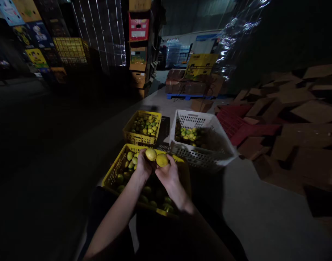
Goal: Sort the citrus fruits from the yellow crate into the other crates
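Note:
A yellow lemon (151,154) rests in my left hand (143,166), its fingers curled round the fruit. Right beside it, my right hand (168,174) grips a second lemon (162,160). Both hands are close together above the near yellow crate (111,173), which holds many green and yellow lemons, partly in shadow and partly hidden by my arms. Beyond it stands a smaller-looking yellow crate (140,139) with more lemons. To the right of that, a white crate (209,145) has lemons gathered at its bottom.
Flattened cardboard (304,137) lies heaped on the right, with a red crate (236,121) at its edge. Behind the crates are a blue pallet (187,96) loaded with boxes and a tall stack of cartons (138,58). The left side is very dark.

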Action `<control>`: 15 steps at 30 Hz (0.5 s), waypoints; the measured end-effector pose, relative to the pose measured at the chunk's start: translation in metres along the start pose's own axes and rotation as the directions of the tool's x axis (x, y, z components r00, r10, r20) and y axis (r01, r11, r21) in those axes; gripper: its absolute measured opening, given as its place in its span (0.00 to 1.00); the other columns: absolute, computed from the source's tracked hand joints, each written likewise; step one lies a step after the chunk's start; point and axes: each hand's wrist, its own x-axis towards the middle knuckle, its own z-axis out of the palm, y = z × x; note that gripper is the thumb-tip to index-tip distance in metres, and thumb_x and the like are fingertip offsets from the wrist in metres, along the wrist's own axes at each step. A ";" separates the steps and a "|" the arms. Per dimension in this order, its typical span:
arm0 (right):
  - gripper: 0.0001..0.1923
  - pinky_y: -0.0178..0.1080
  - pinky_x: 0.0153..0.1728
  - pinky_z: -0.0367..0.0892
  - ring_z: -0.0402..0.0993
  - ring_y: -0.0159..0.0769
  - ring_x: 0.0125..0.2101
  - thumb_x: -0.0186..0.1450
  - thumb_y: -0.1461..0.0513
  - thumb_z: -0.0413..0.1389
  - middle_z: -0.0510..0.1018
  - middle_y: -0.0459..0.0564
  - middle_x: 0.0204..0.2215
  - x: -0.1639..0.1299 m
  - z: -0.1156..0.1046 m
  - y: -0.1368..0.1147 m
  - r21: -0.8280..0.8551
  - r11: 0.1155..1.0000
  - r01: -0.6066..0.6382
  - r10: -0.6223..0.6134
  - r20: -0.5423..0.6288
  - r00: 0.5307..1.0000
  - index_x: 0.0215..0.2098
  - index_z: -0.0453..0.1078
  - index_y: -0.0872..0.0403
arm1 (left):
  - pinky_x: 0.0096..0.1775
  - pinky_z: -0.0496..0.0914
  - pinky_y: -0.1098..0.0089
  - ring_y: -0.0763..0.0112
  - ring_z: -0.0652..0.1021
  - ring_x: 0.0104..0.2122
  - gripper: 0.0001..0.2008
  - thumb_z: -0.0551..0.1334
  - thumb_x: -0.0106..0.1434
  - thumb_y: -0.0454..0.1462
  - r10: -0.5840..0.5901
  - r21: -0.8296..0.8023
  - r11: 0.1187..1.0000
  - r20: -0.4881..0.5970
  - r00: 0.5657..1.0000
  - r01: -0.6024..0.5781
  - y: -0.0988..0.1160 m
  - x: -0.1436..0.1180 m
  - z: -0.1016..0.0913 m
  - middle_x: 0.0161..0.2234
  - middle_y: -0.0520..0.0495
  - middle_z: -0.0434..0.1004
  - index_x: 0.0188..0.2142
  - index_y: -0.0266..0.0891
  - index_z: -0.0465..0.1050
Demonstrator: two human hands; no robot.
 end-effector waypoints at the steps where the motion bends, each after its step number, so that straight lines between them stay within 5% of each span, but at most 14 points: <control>1: 0.05 0.39 0.32 0.77 0.76 0.35 0.28 0.57 0.58 0.58 0.79 0.45 0.26 0.000 0.001 0.000 0.012 1.000 -0.014 0.014 -0.018 1.000 0.31 0.68 0.50 | 0.29 0.71 0.72 0.71 0.71 0.21 0.14 0.52 0.67 0.40 0.008 0.017 1.000 -0.010 1.000 -0.007 0.000 0.000 0.000 0.20 0.51 0.68 0.26 0.38 0.66; 9: 0.05 0.35 0.26 0.75 0.75 0.34 0.27 0.63 0.58 0.53 0.78 0.45 0.26 0.000 0.005 0.000 0.047 0.998 -0.043 0.048 -0.116 0.992 0.33 0.69 0.50 | 0.27 0.68 0.73 0.74 0.69 0.18 0.13 0.53 0.66 0.37 0.023 -0.018 1.000 -0.094 0.995 -0.025 0.003 0.002 -0.001 0.19 0.52 0.67 0.26 0.37 0.67; 15: 0.07 0.36 0.28 0.76 0.76 0.34 0.28 0.59 0.56 0.59 0.79 0.43 0.26 0.008 -0.013 0.005 -0.075 0.995 0.067 -0.066 0.016 0.998 0.33 0.69 0.49 | 0.29 0.68 0.72 0.72 0.70 0.20 0.10 0.53 0.62 0.34 0.028 -0.171 0.984 -0.146 0.989 -0.053 -0.004 -0.002 -0.005 0.20 0.51 0.67 0.24 0.38 0.66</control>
